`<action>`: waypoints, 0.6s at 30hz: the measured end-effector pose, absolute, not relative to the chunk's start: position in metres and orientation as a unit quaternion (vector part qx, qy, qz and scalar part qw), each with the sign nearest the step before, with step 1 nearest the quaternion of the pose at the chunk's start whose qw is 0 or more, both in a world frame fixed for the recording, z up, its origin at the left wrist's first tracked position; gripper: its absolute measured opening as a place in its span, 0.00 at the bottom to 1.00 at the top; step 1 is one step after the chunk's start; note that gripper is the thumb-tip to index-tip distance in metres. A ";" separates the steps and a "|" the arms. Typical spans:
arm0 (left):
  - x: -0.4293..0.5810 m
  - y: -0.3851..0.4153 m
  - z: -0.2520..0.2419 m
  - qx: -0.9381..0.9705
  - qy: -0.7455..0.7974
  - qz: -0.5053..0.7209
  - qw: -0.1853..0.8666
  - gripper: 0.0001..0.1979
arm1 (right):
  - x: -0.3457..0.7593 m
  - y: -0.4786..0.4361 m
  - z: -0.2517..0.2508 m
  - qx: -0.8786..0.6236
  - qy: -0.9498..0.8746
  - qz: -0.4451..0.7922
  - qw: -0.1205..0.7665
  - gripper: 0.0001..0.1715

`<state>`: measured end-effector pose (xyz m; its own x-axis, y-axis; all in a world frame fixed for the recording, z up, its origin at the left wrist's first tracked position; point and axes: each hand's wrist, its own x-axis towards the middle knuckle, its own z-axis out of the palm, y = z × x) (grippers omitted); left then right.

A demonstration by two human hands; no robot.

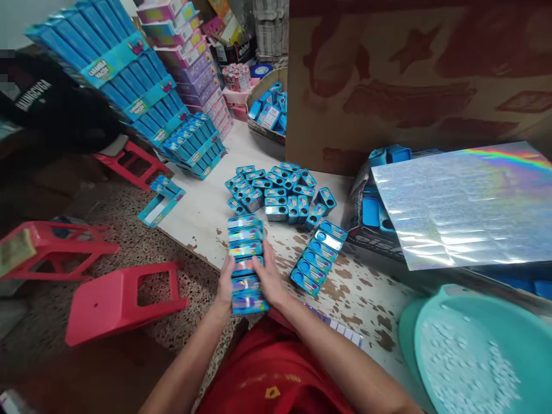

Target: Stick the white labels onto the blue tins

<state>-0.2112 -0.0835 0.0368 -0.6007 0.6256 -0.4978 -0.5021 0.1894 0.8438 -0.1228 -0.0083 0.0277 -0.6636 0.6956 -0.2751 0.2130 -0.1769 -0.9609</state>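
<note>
Between both hands I hold a row of several small blue boxes, pressed side by side, above the table's front edge. My left hand grips the row's left side, fingers wrapped around it. My right hand clasps the right side, its thumb lying over the top. To the right, a second row of blue boxes lies on the table, round marks showing on the faces. Farther back, a loose group of small blue boxes stands on the table, many with dark round holes.
Filled blue display trays lean in a tall stack at the left. Red stools stand on the floor. A holographic sheet lies over a carton at right. A turquoise basin holds small white pieces. One person is at upper left.
</note>
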 end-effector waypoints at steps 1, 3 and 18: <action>-0.224 -0.090 0.028 0.026 0.636 0.646 0.422 0.30 | -0.144 -0.008 0.016 -0.360 -0.613 0.689 0.143 0.44; -0.250 -0.094 0.008 -0.010 0.654 0.655 0.378 0.28 | -0.184 -0.004 -0.005 -0.347 -0.613 0.705 0.077 0.44; -0.199 -0.137 0.034 0.469 0.776 0.407 0.115 0.08 | 0.017 0.040 0.079 -0.471 -0.582 0.559 0.356 0.25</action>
<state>-0.1988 -0.1371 0.0338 -0.5344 0.8205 0.2032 0.6333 0.2294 0.7391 0.0170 0.0397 0.0789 -0.3025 0.9464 -0.1128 0.1506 -0.0694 -0.9862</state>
